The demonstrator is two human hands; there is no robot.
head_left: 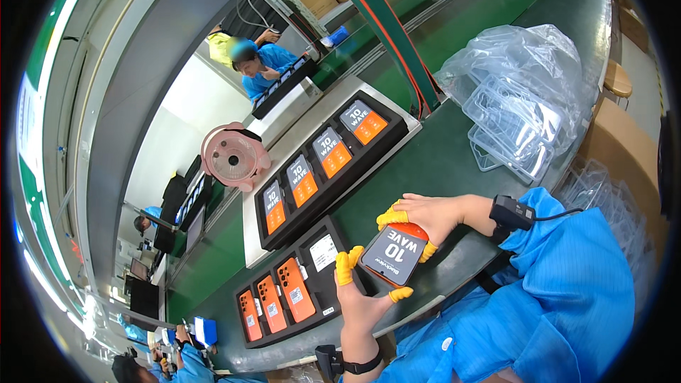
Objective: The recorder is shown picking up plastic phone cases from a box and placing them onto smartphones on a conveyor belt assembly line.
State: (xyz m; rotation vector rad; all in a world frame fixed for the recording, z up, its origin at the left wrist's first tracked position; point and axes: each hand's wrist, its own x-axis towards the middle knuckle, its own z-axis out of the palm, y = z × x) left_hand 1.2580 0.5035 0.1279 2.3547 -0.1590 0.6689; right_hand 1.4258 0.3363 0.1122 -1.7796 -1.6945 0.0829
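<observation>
Between my hands is a smartphone with a printed grey front film and an orange edge, held over the green bench near its front edge. My right hand grips the phone's far right end, fingers on one side and thumb on the other. At the opposite end, my left hand has fingers and thumb at two corners. Yellow finger cots cover several fingertips on both hands. Left of the phone lies a black foam tray with three orange phones, backs up, and a white label in its remaining slot.
A second black tray holds several phones with grey and orange films. A pink fan stands behind it. Clear plastic cases in a bag lie at right, near a green post. Co-workers in blue sit farther off.
</observation>
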